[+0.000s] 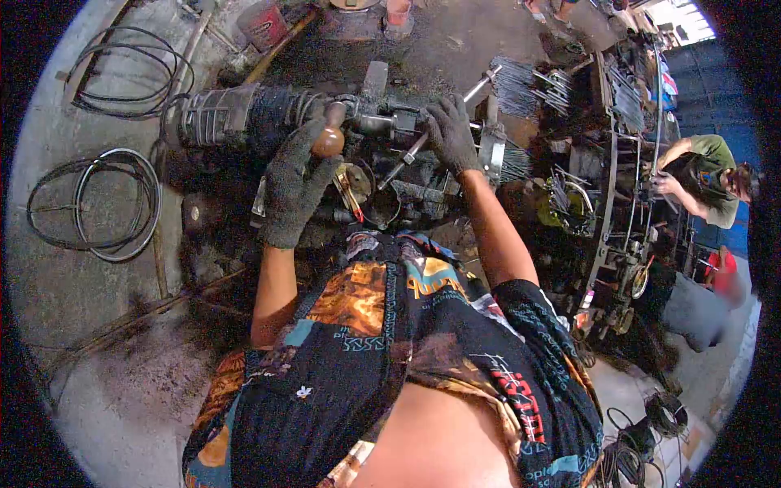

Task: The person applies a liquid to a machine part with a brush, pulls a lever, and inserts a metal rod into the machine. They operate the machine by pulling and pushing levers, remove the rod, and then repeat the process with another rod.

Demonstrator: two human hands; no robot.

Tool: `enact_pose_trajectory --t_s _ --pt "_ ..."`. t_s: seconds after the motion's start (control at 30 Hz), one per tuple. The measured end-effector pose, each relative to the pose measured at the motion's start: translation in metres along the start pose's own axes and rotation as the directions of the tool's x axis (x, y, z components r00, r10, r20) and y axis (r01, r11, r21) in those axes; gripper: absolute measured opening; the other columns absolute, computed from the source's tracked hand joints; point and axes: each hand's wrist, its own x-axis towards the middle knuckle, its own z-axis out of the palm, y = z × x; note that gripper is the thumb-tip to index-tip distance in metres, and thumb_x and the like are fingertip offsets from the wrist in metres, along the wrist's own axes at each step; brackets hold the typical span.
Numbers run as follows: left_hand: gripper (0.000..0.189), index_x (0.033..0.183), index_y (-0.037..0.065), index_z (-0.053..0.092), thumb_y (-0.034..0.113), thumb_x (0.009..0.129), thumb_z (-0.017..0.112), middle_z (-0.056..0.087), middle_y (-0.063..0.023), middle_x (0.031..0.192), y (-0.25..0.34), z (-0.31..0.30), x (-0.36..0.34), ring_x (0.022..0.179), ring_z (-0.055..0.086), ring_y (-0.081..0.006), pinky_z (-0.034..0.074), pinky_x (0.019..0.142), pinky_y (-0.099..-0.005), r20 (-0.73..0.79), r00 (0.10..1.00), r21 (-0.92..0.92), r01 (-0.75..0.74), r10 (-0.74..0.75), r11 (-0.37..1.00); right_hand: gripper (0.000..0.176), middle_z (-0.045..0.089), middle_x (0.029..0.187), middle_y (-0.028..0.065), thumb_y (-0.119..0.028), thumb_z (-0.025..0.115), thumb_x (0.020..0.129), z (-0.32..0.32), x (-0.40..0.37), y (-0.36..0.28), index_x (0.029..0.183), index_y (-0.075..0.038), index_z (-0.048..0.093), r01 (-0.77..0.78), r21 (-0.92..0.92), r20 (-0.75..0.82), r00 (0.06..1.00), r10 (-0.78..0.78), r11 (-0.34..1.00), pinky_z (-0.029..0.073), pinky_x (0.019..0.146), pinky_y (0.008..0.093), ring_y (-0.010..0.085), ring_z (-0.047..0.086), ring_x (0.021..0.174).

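Observation:
Both my hands wear dark grey work gloves and reach over a greasy metal machine (378, 124). My left hand (294, 187) is closed around a rounded brown knob handle (329, 141), its thumb on the near side. My right hand (450, 134) curls over a slanting metal bar (416, 150), which sticks out on both sides of the glove; some of its fingers are hidden. Just below, between the hands, a brush with a red-tipped handle (355, 203) lies in a round container (362, 177).
Coiled hoses (118, 203) lie on the floor at left. Bundles of metal rods (521, 85) sit beyond my right hand. A long metal rack (606, 211) runs along the right, where another person (704, 179) works. A bucket (262, 24) stands at the far left.

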Motion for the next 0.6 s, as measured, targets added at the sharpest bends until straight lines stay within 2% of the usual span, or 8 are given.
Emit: enact_pose_trajectory --t_s 0.2,0.47,0.53,0.6 --pt "0.05 0.137 0.004 0.058 0.015 0.092 0.076 0.066 -0.0178 0.133 -0.012 0.004 -0.003 0.123 0.065 -0.0332 0.05 0.106 -0.0416 -0.045 0.998 -0.019 -0.047 0.046 0.999 0.039 0.051 0.148 0.0228 -0.03 0.055 0.104 0.0 -0.003 -0.002 0.131 -0.004 0.065 -0.038 0.03 -0.004 0.999 0.038 0.999 0.026 0.123 0.0547 0.0499 0.029 0.148" --pt "0.05 0.138 0.003 0.058 0.016 0.093 0.076 0.067 -0.0177 0.131 -0.015 0.002 -0.005 0.121 0.065 -0.0334 0.05 0.106 -0.0412 -0.042 0.999 -0.072 -0.021 0.018 0.997 0.038 0.05 0.149 0.0229 -0.029 0.054 0.105 0.003 -0.003 0.002 0.131 -0.004 0.065 -0.055 0.011 0.02 0.998 0.055 0.998 0.025 0.124 0.0546 0.0495 0.029 0.147" --pt "0.05 0.138 0.003 0.058 0.017 0.093 0.076 0.067 -0.0178 0.131 -0.021 0.004 -0.004 0.121 0.065 -0.0331 0.049 0.106 -0.0412 -0.051 0.998 -0.089 -0.029 0.025 0.996 0.033 0.053 0.143 0.0225 -0.025 0.063 0.099 0.01 -0.004 0.007 0.126 -0.007 0.067 0.01 -0.078 -0.045 0.999 -0.014 0.997 0.035 0.119 0.0568 0.0513 0.038 0.141" --pt "0.05 0.138 0.003 0.058 0.017 0.093 0.076 0.067 -0.0176 0.132 -0.017 0.002 -0.004 0.122 0.065 -0.0325 0.049 0.106 -0.0412 -0.051 0.999 -0.073 -0.019 0.015 0.997 0.033 0.053 0.144 0.0226 -0.025 0.063 0.099 0.011 -0.005 0.009 0.126 -0.007 0.067 0.004 -0.058 -0.054 0.999 -0.007 0.998 0.034 0.119 0.0567 0.0515 0.038 0.142"
